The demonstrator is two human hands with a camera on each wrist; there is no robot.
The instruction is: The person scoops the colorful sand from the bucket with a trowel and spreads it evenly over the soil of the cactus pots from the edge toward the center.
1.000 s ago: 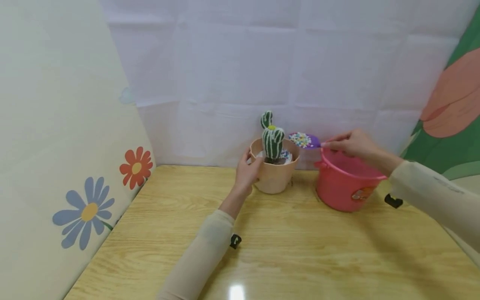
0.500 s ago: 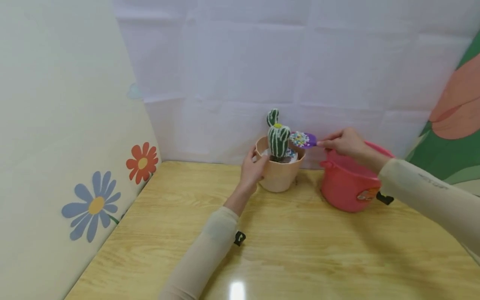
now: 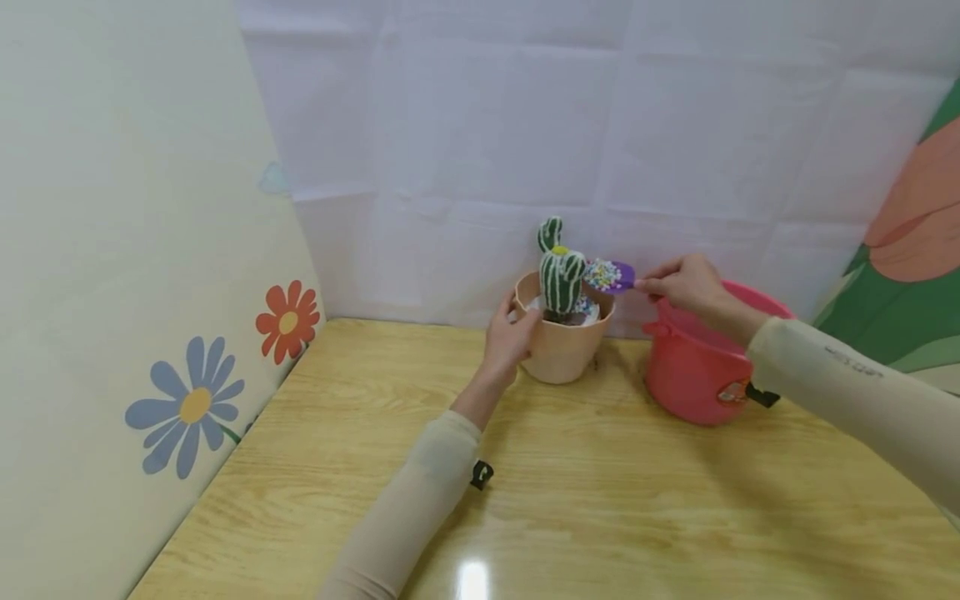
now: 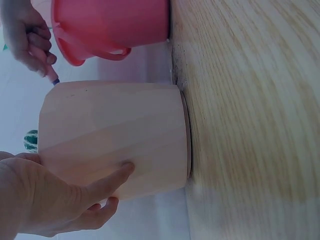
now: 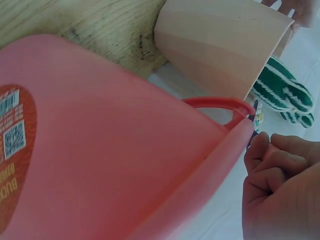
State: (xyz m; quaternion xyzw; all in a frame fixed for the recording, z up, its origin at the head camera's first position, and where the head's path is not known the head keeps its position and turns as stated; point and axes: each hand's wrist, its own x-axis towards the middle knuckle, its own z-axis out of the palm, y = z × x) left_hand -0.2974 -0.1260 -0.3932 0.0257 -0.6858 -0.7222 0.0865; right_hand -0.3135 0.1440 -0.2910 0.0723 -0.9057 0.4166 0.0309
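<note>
Purple scoop (image 3: pixel 625 279), bearing pellets (image 3: pixel 602 274), is gripped by the right hand (image 3: pixel 688 282), the cactus pot (image 3: pixel 567 352) by the left hand (image 3: pixel 509 337).

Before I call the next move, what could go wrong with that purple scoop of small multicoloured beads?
Two risks: the beads lie loose on the purple scoop, so a tilt by the right hand might spill some outside the round peach-coloured pot. The scoop's front end also appears close to the green, white-striped cactus, so a push that way could bump it.
</note>
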